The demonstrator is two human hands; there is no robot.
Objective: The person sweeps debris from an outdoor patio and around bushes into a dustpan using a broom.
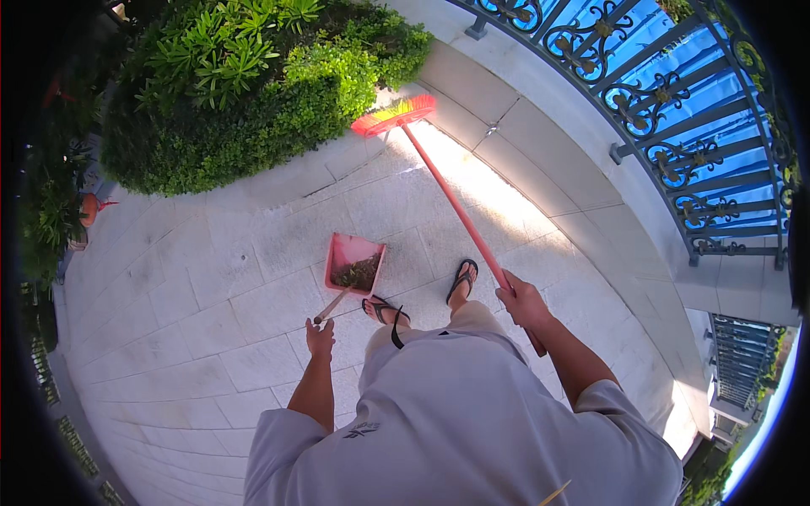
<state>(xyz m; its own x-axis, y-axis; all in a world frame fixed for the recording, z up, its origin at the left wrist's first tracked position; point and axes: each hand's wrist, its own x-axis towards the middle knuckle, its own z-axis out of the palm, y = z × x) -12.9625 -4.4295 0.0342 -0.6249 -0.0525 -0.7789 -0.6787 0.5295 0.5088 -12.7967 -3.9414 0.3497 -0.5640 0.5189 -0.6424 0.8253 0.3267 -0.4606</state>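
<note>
My right hand [524, 302] is wrapped round the red pole of a broom [456, 205], whose lower end sticks out past my fist. The broom's head [394, 115], with red and yellow bristles, is far ahead, at the corner between the hedge and the low wall. At my left, my left hand [320, 338] is closed at the end of the long handle of a pink dustpan [356, 249]; its fingers are partly hidden. Dark dry debris [357, 272] lies in the pan near the handle. The dustpan is just ahead of my left foot.
Pale stone paving [219, 287] spreads around my sandalled feet. A leafy green hedge [278, 93] grows at the far left. Along the right curves a low stone wall [540, 126] topped by an ornate metal railing [658, 110], with blue sheeting behind. An orange pot [89, 209] stands far left.
</note>
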